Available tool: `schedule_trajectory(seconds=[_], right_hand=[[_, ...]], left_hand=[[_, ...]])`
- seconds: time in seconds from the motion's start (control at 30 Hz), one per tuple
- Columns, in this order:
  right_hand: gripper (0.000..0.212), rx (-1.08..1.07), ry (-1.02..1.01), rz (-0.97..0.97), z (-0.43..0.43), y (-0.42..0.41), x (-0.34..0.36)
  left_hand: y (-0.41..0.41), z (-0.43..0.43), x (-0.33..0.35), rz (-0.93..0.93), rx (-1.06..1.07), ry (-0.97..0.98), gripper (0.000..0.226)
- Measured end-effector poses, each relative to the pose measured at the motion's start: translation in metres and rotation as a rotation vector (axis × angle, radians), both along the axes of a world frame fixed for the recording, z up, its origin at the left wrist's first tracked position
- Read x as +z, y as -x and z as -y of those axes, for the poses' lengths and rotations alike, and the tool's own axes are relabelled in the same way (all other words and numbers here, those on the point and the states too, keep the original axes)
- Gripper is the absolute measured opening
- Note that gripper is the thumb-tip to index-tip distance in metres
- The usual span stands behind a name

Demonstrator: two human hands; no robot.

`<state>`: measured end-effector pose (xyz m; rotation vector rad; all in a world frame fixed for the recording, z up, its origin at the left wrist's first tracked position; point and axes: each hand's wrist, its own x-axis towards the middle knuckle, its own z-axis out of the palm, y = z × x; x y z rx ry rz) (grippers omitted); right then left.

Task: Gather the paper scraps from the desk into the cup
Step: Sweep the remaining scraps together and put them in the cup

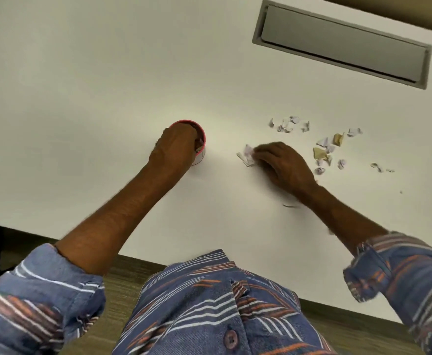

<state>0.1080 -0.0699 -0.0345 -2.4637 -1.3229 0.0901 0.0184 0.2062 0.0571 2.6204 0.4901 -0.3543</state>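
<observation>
Both hands busy, well apart | right hand (pixel 284 167) pinches clump (pixel 248 155) on counter (pixel 107 85) | left hand (pixel 176 147) curled into cup (pixel 203 139); cannot tell if it holds anything | loose scraps (pixel 323 151) lie beyond, far right of cup | advice: squeeze clump tight, lift clear, release low inside rim so nothing flutters out

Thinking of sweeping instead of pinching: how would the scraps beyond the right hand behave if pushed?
The scraps look small and crumpled, so probably light and floppy. On the smooth desk they should slide easily. Being scattered, some will likely escape one sweep.
</observation>
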Motion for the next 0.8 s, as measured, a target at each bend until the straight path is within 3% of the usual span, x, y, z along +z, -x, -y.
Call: schedule_trajectory(seconds=[0.17,0.37,0.47,0.57,0.73,0.8], right_hand=[[0.021,-0.322,0.007,0.064,0.075,0.033,-0.006],[0.029,-0.754,-0.151,0.06,0.137,0.071,-0.009],[0.061,-0.933,-0.148,-0.097,0.152,0.086,-0.013],[0.089,-0.993,0.013,-0.125,0.15,0.089,-0.018],[0.099,-0.965,-0.035,-0.26,0.135,0.049,-0.013],[0.097,-0.873,-0.032,-0.275,0.126,0.034,-0.01]], left_hand=[[-0.015,0.004,0.009,-0.215,0.002,-0.055,0.028],[-0.012,0.003,0.019,-0.21,-0.059,-0.133,0.033],[-0.006,-0.003,0.031,-0.11,-0.062,-0.127,0.026],[0.002,-0.008,0.045,0.02,-0.054,-0.093,0.021],[0.01,0.021,0.058,0.365,-0.007,0.135,0.019],[0.01,0.046,0.049,0.407,-0.049,0.232,0.017]])
